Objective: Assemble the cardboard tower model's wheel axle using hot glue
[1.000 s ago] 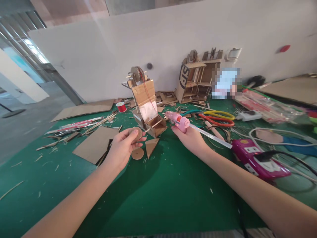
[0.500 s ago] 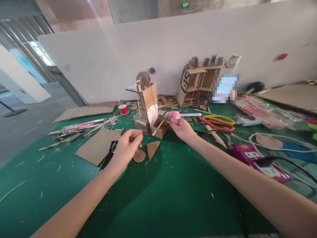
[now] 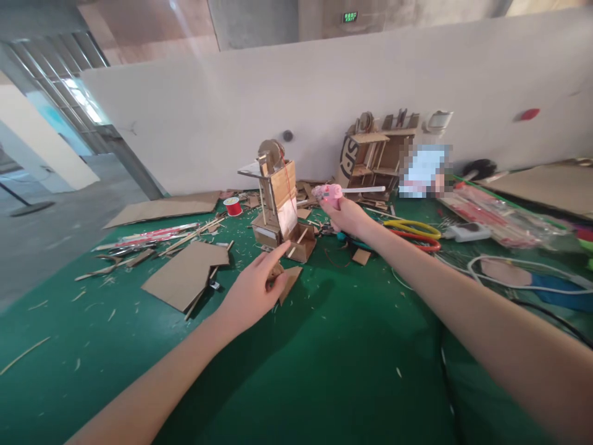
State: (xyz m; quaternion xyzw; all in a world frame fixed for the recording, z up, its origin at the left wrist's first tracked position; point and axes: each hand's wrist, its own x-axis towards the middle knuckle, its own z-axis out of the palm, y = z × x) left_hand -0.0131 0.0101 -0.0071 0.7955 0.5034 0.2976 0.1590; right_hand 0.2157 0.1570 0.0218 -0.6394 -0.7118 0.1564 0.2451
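Note:
My right hand is closed around a pink glue gun with a white glue stick projecting from its back. It is raised over the table, right of a cardboard model that carries a wheel on top and red thread down its side. My left hand reaches in front of the model, index finger stretched toward its low front box and thumb apart. Beneath those fingers a brown cardboard piece shows in part; whether they touch it I cannot tell. A cardboard triangle lies beside the thumb.
A cut cardboard sheet lies left, near wooden sticks and a red spool. Behind stands a cardboard shelf. Yellow-handled scissors, a white adapter, cables and packaged sticks crowd the right. A white partition borders the back.
My right hand has lifted the glue gun upward. My left hand has moved right and forward, its index finger now extended; the round cardboard disc is mostly or wholly covered by it.

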